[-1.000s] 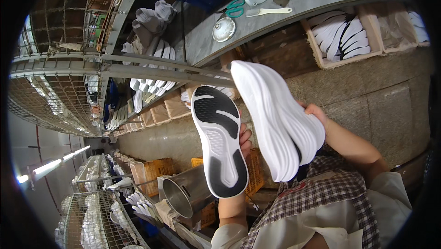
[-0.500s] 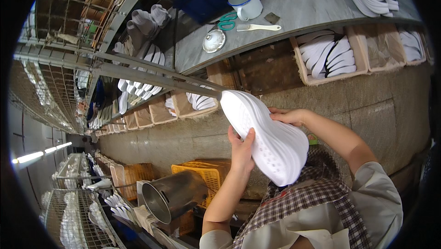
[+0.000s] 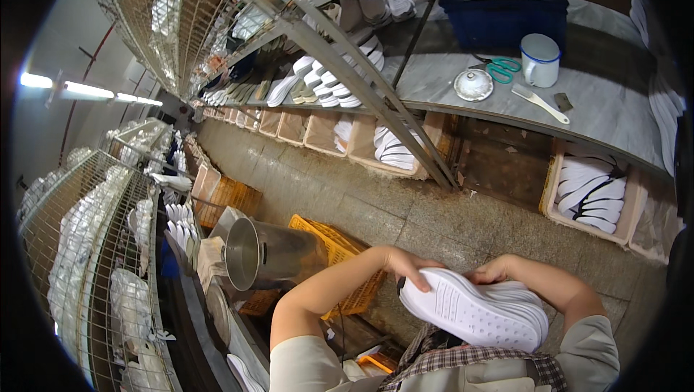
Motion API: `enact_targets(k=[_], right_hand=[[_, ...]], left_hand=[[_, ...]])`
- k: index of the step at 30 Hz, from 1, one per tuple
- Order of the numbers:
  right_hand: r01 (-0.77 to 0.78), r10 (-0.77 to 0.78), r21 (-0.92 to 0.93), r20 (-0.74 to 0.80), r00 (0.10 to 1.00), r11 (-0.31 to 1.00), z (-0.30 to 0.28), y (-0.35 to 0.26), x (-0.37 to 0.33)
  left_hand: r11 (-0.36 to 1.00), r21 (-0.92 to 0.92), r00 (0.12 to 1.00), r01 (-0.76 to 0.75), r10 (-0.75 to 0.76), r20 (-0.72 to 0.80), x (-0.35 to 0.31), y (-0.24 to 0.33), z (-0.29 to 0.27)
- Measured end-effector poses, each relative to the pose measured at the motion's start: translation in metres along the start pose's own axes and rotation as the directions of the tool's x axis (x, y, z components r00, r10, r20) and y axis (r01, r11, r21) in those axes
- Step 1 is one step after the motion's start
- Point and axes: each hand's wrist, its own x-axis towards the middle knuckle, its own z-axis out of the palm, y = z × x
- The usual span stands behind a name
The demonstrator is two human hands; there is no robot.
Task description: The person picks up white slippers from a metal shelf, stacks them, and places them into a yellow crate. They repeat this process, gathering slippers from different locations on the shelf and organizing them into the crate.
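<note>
Both hands clamped on a stack of white shoe soles (image 3: 477,311), held just in front of the checked apron (image 3: 473,357). Left hand (image 3: 408,267) grips the left end, thumb over the upper face; right hand (image 3: 493,270) on the far edge, some fingers hidden behind the stack. Top sole has rows of small dimples; stack tilted, count unclear.

Containers: beyond and right of the grip, pale bin (image 3: 578,228) filled with white soles (image 3: 594,191), dark edges showing. Just right of it, second bin (image 3: 633,234) with brownish lining; deeper contents can't tell. Beyond and left of the grip, under the table (image 3: 437,77), another pale bin (image 3: 358,147) with more white soles; next one left has lining plus some white pieces at one side. On the table, far beyond the grip: blue tub (image 3: 506,27), contents unclear, and white mug (image 3: 543,72) with blue rim, inside too small to tell.

Left of the grip, near the left forearm: metal pot (image 3: 295,254) lying tipped, mouth facing left, beside a yellow crate (image 3: 334,246). Farther left, wire cage (image 3: 87,247) holding pale bundles.
</note>
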Motion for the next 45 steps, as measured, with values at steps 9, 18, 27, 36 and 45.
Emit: enact_targets(k=[9,18,27,36,45], right_hand=[[-0.230,0.235,-0.079,0.061,0.970,0.970,-0.001,-0.042,0.055],[-0.186,-0.208,-0.478,-0.656,0.726,0.858,-0.018,-0.186,0.145],[-0.160,-0.100,-0.198,-0.873,0.478,0.967,-0.028,-0.143,0.232],[-0.383,0.072,-0.154,-0.854,0.515,0.911,0.002,-0.055,0.261],[-0.642,0.240,-0.007,-0.924,0.297,0.766,-0.012,-0.032,0.218]], left_hand=[[0.897,-0.188,0.898,-0.399,0.341,-0.279,-0.035,-0.094,0.045],[0.805,-0.045,0.511,-0.591,0.331,-0.793,-0.180,-0.260,0.092],[0.715,0.177,-0.552,-0.676,-0.332,-0.765,-0.345,-0.496,0.121],[0.787,-0.534,-0.782,-0.308,-0.529,-0.328,-0.366,-0.690,-0.008],[0.593,-0.797,-0.506,-0.118,-0.726,-0.465,-0.339,-0.722,-0.060]])
